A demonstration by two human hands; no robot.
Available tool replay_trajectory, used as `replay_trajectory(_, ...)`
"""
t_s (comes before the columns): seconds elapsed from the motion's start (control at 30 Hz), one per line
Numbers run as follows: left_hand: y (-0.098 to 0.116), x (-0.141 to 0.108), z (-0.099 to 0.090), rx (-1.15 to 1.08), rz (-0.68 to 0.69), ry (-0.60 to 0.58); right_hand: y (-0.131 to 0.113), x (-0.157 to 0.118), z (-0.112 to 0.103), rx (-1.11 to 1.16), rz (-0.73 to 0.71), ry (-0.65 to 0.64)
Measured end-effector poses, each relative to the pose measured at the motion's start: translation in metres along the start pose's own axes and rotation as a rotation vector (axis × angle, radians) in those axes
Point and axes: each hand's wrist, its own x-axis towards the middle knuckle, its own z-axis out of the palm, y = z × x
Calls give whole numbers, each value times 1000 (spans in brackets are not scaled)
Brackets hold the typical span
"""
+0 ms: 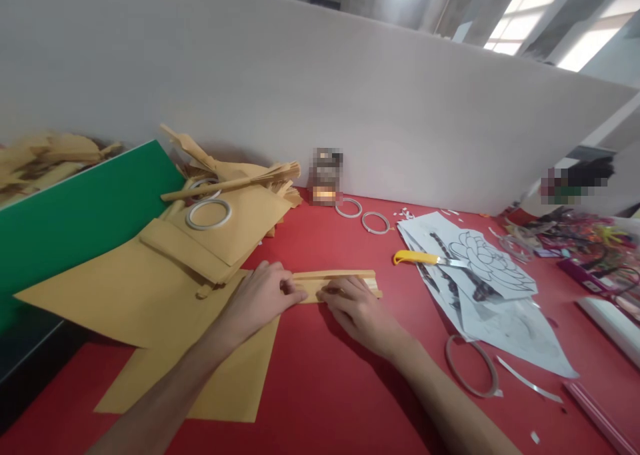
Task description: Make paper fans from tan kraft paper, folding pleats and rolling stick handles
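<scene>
A narrow folded strip of tan paper [313, 287] lies across the red table, between and under both hands. My left hand [265, 292] holds its left part, thumb and fingers pressed together on it. Curled over the right part, my right hand [350, 302] presses the paper with its fingertips. Flat sheets of tan paper [235, 382] extend under my left forearm. Behind my left hand sits a pile of folded tan paper [250, 215], with a white tape roll [209, 214] on top.
A green board [90, 222] leans at the left. Right of my hands, a yellow cutter [417, 258] lies on printed sheets [525, 328]. Tape rings [375, 222] and a larger ring [473, 366] rest on the red table [320, 402]. A white partition [350, 95] stands behind.
</scene>
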Motion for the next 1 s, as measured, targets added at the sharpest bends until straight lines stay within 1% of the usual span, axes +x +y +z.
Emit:
replay_trajectory(0.23, -1, 1, -1, 0, -15, -6, -4, -2, -6, -41, -18, -61)
replay_trajectory(0.57, -3, 2, -4, 88, -6, -1, -4, -2, -7, -42, -27, -67)
replay_trajectory(0.8, 4, 1, -7, 120, -5, 9, -5, -2, -8, -59, -20, -66)
replay_trajectory(0.93, 6, 1, -8, 152, -13, 20, -6, -3, -9, -50, -15, -90)
replay_trajectory(1.0, 10, -1, -10, 191, 12, 40, -7, -3, -10, -46, -5, -101)
